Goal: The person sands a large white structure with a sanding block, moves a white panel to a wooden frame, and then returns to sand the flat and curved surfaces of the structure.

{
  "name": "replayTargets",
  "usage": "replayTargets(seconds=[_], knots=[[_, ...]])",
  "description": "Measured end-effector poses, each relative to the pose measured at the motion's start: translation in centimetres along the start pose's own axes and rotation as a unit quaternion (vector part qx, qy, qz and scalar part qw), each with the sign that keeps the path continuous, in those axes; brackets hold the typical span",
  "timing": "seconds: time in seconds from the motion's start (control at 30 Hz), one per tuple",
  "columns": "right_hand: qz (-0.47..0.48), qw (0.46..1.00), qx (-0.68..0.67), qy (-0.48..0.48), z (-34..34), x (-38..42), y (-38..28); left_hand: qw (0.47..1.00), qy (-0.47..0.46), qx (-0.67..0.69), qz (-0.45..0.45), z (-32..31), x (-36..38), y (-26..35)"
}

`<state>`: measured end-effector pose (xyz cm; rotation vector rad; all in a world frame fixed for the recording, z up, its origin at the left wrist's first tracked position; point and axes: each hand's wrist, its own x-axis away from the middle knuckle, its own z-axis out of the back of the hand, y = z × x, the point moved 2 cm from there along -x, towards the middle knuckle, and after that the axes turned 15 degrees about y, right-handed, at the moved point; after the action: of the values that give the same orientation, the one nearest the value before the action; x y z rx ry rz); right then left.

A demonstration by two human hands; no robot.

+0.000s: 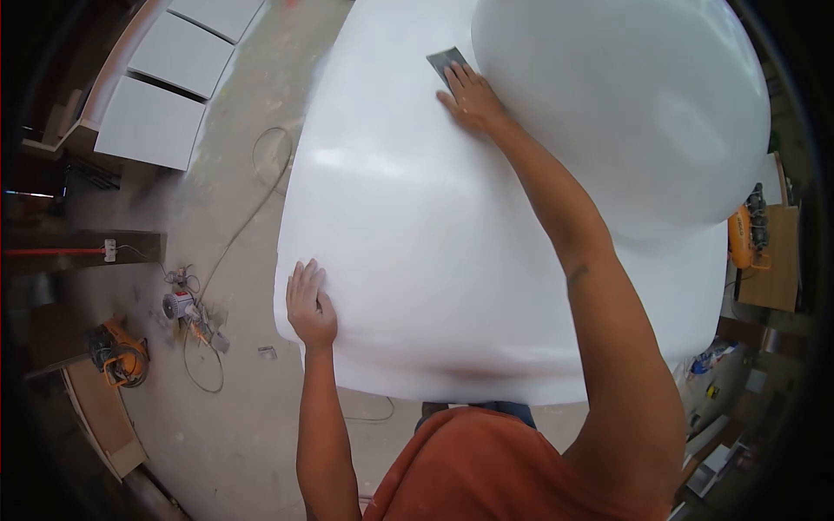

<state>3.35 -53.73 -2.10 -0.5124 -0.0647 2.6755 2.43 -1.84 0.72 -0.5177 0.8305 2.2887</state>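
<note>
A large smooth white moulded panel (417, 252) spreads out in front of me, with a big rounded white dome (625, 104) rising at its far right. My right hand (473, 97) is stretched far forward, its fingers pressing a dark grey piece of sandpaper (446, 62) against the panel beside the dome's left side. Part of the sheet is hidden under the fingers. At the panel's near left edge, my left hand (311, 306) rests with its fingers extended over the white surface.
On the floor to the left stand a small motor-like machine (178, 306) with a cable and an orange machine (122, 354). White flat boards (152, 120) lie at upper left. Another orange machine (740, 236) and a brown board (773, 273) are at right.
</note>
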Motion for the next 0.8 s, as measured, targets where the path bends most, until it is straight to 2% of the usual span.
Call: replayTargets(seconds=[0.07, 0.13, 0.17, 0.27, 0.3, 0.37, 0.47, 0.63, 0.7, 0.73, 0.8], knots=[[-0.026, 0.999, -0.018, 0.031, 0.3, -0.5, -0.4, 1.000, 0.006, 0.007, 0.000, 0.1, -0.4, 0.3], [-0.002, 1.000, -0.008, 0.005, 2.2, 3.1, -0.2, 1.000, 0.002, 0.006, 0.001, 0.3, -0.3, 0.2], [0.024, 1.000, 0.005, -0.016, 3.8, 5.5, 0.0, 1.000, 0.003, 0.006, 0.002, 0.0, -0.4, 0.2], [0.006, 0.998, -0.026, -0.054, 10.2, 18.2, 0.2, 1.000, -0.001, -0.002, 0.001, -0.1, -0.1, -0.1], [-0.009, 0.995, -0.025, -0.096, 11.9, 22.2, 1.0, 1.000, 0.003, -0.001, 0.007, -0.3, -0.3, -0.1], [-0.003, 0.990, -0.014, -0.137, 14.8, 26.9, 1.6, 1.000, 0.002, 0.007, 0.004, -0.2, -0.3, 0.0], [0.031, 0.988, 0.012, -0.151, 12.9, 22.8, 2.0, 1.000, 0.018, 0.021, 0.001, -0.2, -0.2, 0.0], [0.085, 0.996, -0.010, -0.038, 2.9, 2.3, -0.5, 1.000, 0.006, 0.022, 0.018, 0.6, -1.0, 0.4], [-0.022, 1.000, -0.005, 0.004, 0.7, -2.8, -0.8, 0.999, 0.017, 0.020, 0.020, 1.0, -1.3, 0.5], [-0.003, 1.000, -0.012, 0.008, 0.3, -3.3, -1.1, 0.999, 0.017, 0.028, 0.021, 1.1, -1.2, 0.6], [-0.049, 0.997, 0.022, 0.058, -0.1, -2.5, -2.7, 0.998, 0.040, 0.014, 0.039, 1.1, -1.2, 0.4]])
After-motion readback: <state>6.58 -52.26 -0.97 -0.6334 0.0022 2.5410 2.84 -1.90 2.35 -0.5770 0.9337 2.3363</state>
